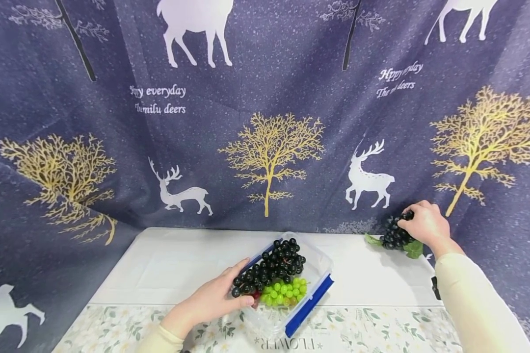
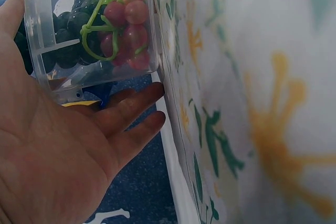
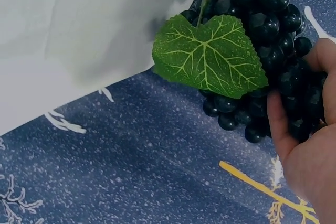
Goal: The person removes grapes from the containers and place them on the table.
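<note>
At the clear plastic box (image 1: 320, 257), my left hand (image 1: 218, 294) rests against the left side. In the head view its thumb overlaps the rim; the left wrist view shows the palm facing the wall, with loosely straight fingers (image 2: 134, 142). Inside the box lie black grapes (image 1: 278, 262), green grapes (image 1: 284, 292) and red grapes (image 2: 131, 22), the red ones mostly hidden from above. Far to the right, my right hand (image 1: 426, 223) grips another bunch of black grapes (image 3: 262, 24) with a green leaf (image 3: 210, 56) hanging from it.
The box stands across a white surface (image 1: 176, 264) and a floral cloth (image 1: 366, 326) at the front. A blue locking flap (image 1: 309, 306) sticks out on the box's right side. Behind hangs a dark blue curtain (image 1: 282, 88) with deer and trees, close to the right hand.
</note>
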Action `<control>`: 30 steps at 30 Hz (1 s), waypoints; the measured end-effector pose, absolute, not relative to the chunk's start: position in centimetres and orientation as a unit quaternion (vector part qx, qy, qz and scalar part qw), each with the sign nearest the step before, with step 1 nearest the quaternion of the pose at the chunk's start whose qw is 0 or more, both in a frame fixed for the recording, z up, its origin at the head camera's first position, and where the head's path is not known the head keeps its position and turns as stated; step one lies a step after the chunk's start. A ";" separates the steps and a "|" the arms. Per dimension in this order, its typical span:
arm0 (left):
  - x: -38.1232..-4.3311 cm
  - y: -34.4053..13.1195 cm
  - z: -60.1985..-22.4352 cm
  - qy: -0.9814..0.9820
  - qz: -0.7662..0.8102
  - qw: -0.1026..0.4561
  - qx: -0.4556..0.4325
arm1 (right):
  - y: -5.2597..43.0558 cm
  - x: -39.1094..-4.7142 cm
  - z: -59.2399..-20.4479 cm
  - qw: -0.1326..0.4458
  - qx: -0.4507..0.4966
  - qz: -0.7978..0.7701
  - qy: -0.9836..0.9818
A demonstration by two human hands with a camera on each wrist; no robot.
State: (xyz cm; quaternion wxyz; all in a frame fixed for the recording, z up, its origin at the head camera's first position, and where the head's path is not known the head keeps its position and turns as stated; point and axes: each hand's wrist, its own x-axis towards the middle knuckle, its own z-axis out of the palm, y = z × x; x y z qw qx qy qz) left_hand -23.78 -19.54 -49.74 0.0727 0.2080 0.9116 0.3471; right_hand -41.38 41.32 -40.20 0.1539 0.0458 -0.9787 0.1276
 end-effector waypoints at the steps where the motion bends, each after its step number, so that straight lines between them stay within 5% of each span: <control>1: -23.8 -19.6 -49.8 0.911 0.348 0.073 0.208 | 41.3 -41.4 -40.3 0.153 0.044 0.130 -0.979; 30: -23.8 -19.6 -49.8 0.917 0.336 0.068 0.205 | 40.9 -41.8 -42.1 0.120 0.055 0.144 -0.981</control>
